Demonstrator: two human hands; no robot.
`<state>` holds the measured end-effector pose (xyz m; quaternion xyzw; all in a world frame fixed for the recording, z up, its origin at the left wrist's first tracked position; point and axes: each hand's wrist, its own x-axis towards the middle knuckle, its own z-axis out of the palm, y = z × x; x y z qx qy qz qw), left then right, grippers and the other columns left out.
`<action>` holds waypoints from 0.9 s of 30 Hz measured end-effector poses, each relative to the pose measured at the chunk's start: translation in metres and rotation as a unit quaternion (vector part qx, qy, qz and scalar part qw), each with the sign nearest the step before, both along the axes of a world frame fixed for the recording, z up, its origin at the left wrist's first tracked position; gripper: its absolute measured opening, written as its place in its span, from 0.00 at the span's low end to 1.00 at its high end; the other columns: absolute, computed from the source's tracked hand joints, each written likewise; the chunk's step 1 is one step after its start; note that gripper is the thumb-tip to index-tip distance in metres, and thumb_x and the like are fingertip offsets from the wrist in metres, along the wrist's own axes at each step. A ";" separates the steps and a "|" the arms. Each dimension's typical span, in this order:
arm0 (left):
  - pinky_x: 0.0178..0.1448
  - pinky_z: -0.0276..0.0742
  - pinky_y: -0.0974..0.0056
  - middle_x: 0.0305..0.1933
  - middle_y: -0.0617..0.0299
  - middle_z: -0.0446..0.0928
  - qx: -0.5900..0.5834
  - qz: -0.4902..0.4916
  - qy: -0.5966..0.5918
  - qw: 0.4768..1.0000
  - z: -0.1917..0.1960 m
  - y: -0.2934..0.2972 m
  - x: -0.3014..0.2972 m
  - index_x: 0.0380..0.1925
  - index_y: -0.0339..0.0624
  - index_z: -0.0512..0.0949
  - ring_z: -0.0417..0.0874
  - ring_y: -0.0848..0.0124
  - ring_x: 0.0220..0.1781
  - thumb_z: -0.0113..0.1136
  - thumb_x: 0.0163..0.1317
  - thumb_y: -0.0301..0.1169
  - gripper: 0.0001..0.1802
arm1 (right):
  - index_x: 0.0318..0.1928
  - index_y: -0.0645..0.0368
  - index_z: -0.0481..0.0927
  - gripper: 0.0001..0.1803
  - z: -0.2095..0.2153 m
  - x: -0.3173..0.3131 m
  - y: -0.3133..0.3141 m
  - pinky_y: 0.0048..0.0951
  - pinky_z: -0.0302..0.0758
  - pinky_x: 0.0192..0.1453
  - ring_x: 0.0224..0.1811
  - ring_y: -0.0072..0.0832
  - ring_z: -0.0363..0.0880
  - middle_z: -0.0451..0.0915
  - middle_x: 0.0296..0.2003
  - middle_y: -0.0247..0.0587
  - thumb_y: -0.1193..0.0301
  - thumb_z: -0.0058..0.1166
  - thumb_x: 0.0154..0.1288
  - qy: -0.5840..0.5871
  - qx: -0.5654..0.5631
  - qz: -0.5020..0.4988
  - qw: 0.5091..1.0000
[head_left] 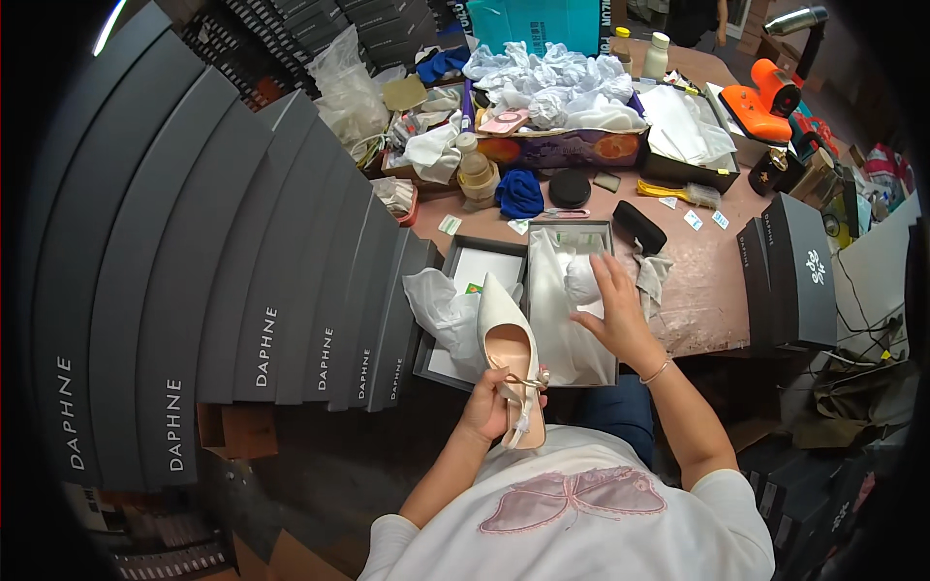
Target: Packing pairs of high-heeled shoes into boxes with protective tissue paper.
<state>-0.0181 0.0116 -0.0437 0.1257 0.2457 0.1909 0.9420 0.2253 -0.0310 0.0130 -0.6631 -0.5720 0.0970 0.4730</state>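
Observation:
My left hand (487, 405) grips a cream pointed-toe slingback shoe (508, 341) by its heel end, toe pointing away from me. It hovers over the seam between an open dark shoe box (571, 229) and its lid (455, 254) lying beside it on the left. My right hand (614, 302) rests flat, fingers spread, on the white tissue paper (559, 310) lining the box, next to a wrapped white bundle (581, 279). More crumpled tissue (441, 305) spills over the lid.
A row of dark grey shoe boxes (242, 281) stands stacked along my left. Two more boxes (794, 271) stand at the right on the brown table (702, 290). Beyond lie a carton of crumpled tissue (557, 82), a blue cloth (520, 194), bottles, a black case (638, 228) and an orange handheld device (760, 107).

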 end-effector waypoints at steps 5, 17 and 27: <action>0.63 0.73 0.50 0.62 0.52 0.70 0.019 0.056 0.086 0.995 0.012 -0.014 0.016 0.64 0.43 0.63 0.75 0.57 0.61 0.49 0.65 0.58 0.37 | 0.60 0.67 0.69 0.34 0.010 -0.060 -0.016 0.56 0.47 0.73 0.64 0.47 0.67 0.73 0.55 0.60 0.49 0.48 0.68 0.091 -0.142 0.262 0.950; 0.55 0.77 0.53 0.54 0.55 0.73 0.237 0.128 0.155 0.950 0.047 0.018 0.015 0.69 0.50 0.55 0.78 0.61 0.52 0.38 0.71 0.58 0.34 | 0.51 0.77 0.69 0.37 -0.020 -0.111 -0.009 0.58 0.48 0.70 0.53 0.58 0.68 0.71 0.43 0.67 0.47 0.34 0.72 -0.042 -0.093 0.290 0.952; 0.47 0.80 0.57 0.42 0.54 0.75 0.220 0.156 0.229 0.936 0.033 0.011 0.008 0.65 0.47 0.57 0.81 0.63 0.42 0.42 0.73 0.47 0.26 | 0.33 0.71 0.78 0.33 -0.019 -0.122 -0.012 0.45 0.63 0.56 0.43 0.53 0.73 0.76 0.33 0.63 0.47 0.41 0.70 0.005 -0.137 0.282 0.950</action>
